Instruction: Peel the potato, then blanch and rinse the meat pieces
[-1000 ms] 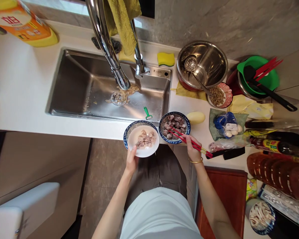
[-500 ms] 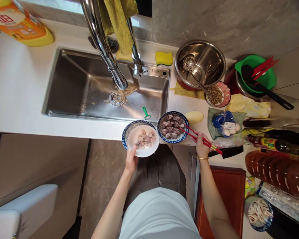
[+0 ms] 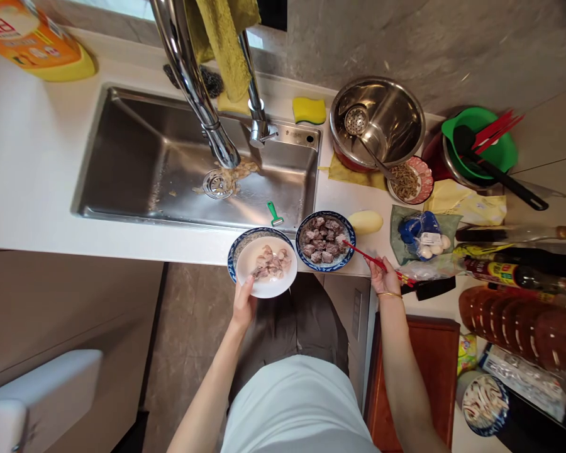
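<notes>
Left hand (image 3: 243, 306) fingers grip white plate (image 3: 266, 277) of pale meat at bench (image 3: 38, 189) edge, over a blue-rimmed bowl (image 3: 238, 245). Right hand (image 3: 383, 279) fingers pinch red chopsticks (image 3: 365, 256), tips at meat bowl (image 3: 325, 241). Potato (image 3: 365, 222), egg bag (image 3: 424, 236), green peeler (image 3: 275, 214) nearby.

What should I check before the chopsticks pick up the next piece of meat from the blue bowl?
1. Left hand has hold of the white plate by its near edge: ok.
2. Right hand grip on the red chopsticks: ok.
3. Chopstick tips at the blue bowl rim: ok.
4. Meat left in the bowl: ok.
5. Room on the plate: ok.
6. Whether the tips hold a piece: cannot tell.
</notes>
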Demonstrator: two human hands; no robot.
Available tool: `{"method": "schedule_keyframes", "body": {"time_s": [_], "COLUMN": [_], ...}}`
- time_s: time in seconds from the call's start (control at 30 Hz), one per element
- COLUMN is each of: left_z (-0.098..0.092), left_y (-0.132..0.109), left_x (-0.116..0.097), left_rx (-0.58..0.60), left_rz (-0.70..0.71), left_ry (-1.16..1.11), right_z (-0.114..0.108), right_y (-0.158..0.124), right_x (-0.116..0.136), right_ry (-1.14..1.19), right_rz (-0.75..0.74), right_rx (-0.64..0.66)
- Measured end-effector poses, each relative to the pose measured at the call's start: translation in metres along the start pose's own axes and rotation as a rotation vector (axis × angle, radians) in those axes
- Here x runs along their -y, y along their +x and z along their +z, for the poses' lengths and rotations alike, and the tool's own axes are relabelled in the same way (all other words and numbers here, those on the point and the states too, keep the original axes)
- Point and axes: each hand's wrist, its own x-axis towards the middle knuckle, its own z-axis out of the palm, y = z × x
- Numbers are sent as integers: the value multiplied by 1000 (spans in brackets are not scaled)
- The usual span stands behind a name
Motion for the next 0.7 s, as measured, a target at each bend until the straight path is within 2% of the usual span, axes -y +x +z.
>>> {"method": "schedule_keyframes", "body": {"time_s": [0.1,0.23,0.63,0.7], "left_z": [0,-1,3,3], "left_y": [1,3,3,2], "left_x": [1,3,2,1], "left_rx": [2,18,17,19], "left_rz": [-11,-8,-17,-19], "left_ry": [-14,-19,15,16], "right_z": [-3,0,24,30], "right_y": [0,-7,-36,-43], "right_x": [-2,-3,-2,-3], "right_ry": [6,9,-256,-315], "right_rz": [6,-61,-572,-620], "right_rx": [14,19,70,121]}}
